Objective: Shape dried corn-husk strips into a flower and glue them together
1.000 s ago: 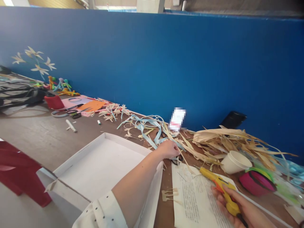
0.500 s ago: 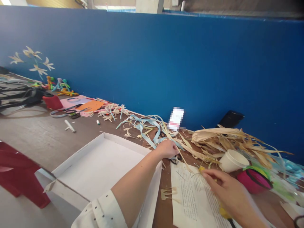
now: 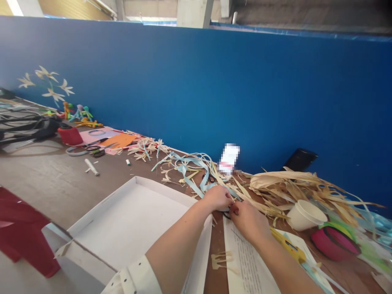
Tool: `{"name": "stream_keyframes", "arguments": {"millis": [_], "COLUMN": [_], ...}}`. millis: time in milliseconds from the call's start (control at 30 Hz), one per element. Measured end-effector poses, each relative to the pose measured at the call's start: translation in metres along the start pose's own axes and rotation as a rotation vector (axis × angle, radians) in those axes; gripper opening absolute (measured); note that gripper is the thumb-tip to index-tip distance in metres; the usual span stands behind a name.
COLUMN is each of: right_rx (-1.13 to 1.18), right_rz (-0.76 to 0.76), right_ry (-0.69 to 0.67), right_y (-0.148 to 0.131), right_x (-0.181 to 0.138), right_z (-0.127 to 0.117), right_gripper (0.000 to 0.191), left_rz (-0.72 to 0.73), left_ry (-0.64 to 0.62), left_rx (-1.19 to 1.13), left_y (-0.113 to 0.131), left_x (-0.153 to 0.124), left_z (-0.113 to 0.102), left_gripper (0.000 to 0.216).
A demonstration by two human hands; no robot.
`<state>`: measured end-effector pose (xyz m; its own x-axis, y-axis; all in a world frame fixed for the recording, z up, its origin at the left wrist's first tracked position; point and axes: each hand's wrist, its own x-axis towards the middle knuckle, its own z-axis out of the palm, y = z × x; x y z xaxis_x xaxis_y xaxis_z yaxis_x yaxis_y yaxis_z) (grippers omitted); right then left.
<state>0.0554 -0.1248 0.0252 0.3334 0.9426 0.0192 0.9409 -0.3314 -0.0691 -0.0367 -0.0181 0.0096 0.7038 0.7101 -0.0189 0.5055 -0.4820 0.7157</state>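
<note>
My left hand is closed in a pinch, and the thin strip of pale corn husk seen in it earlier is now mostly hidden by fingers. Right beside it, my right hand has its thumb and fingers pinched together, meeting the left fingertips; what lies between them is too small to make out. Beneath both hands are dark scissor handles and the top of a printed sheet. Small pale husk cut-outs lie at the sheet's left edge. A yellow tool rests on the paper beside my right forearm.
A white box lid lies left of my arm. Light-blue ribbons and dried corn husks spread behind the hands. To the right stand white cups and a magenta roll. A phone leans on the blue partition.
My right hand has moved left and away from me, from beside the yellow tool to my left fingertips. The left hand stays nearly in place. The camera view has tilted slightly upward.
</note>
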Motion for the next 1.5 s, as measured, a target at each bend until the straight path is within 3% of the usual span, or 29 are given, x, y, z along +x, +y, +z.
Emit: {"name": "stream_keyframes", "arguments": {"millis": [233,333,433,567,900,1300,1500], "right_rx": [0.090,0.345,0.695,0.996,0.813,0.719,0.791], "right_rz": [0.004,0.023,0.124,0.243,0.184,0.155,0.191], "right_ry": [0.021,0.058,0.007,-0.012,0.102,0.152,0.138], "right_y": [0.011,0.024,0.035,0.038,0.040,0.043,0.036], "right_x": [-0.002,-0.002,0.000,0.000,0.003,0.011,0.007], "right_z": [-0.003,-0.008,-0.011,-0.012,-0.020,-0.017,-0.017], "right_gripper": [0.025,0.021,0.023,0.028,0.040,0.036,0.037], "left_rz": [0.019,-0.030,-0.109,-0.098,0.049,0.036,0.037], "left_ry": [0.037,0.051,0.016,-0.013,-0.067,-0.099,-0.081], "left_rx": [-0.087,-0.208,-0.384,-0.548,-0.685,-0.714,-0.699], "left_y": [-0.002,-0.003,-0.001,0.003,-0.002,0.003,0.006], "left_x": [0.000,0.000,-0.001,-0.005,-0.002,-0.005,-0.008], "left_z": [-0.004,-0.005,-0.007,-0.010,-0.007,-0.012,-0.013], "left_gripper": [0.017,0.019,0.021,0.020,0.030,0.032,0.026]}}
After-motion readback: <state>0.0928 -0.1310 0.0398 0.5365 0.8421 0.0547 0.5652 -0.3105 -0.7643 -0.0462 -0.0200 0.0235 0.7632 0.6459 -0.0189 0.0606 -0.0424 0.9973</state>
